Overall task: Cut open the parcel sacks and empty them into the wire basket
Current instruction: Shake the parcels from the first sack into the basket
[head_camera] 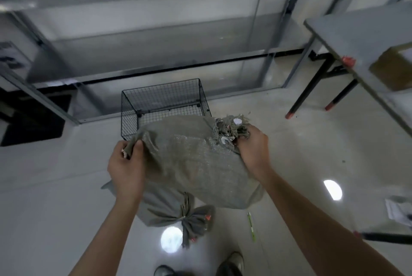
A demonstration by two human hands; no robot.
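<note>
Holding: left hand clenches one corner of the sack; right hand grasps its frayed end.
Sack: lifted, long axis running hand to hand.
Wire basket: just beyond the sack, ahead of both hands.

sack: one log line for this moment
sack held up; left hand grips corner; right hand grips frayed end; wire basket beyond

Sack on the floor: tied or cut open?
Tied shut. The floor sack is cinched at its neck, fabric flaring beyond; no cut shows.
</note>
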